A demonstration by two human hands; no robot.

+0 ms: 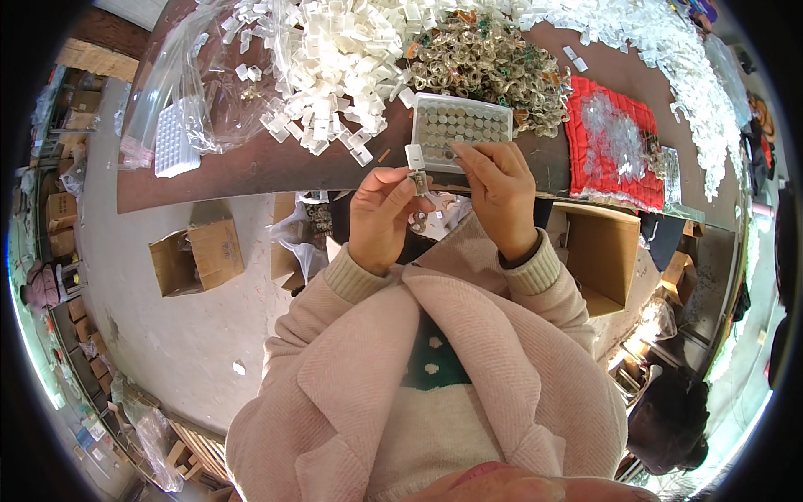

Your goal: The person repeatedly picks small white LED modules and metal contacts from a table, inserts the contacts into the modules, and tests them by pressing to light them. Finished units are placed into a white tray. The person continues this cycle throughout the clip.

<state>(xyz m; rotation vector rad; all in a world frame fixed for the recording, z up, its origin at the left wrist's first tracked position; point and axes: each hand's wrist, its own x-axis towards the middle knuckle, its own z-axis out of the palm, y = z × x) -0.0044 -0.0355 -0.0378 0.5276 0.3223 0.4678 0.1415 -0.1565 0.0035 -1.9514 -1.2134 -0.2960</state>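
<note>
My left hand [378, 219] is closed on a small white plastic case [415, 157], its lid standing up and a small dark part showing inside. A clear ring-shaped piece [417, 222] hangs below those fingers. My right hand [502, 191] is pinched at the near edge of a clear plastic tray [422, 102]. Rows of round, silvery discs like button cells [456, 119] fill this tray. Whatever sits between my right fingertips is too small to make out. Beyond my left hand spreads a heap of white plastic cases [335, 71].
A pile of clear ring-shaped parts [493, 63] lies behind the tray. On the right, a red cloth [581, 159] bears clear plastic pieces, with more white pieces [669, 58] heaped beyond. At left are a white gridded tray [177, 138] and plastic bags. Cardboard boxes [219, 251] stand below the table.
</note>
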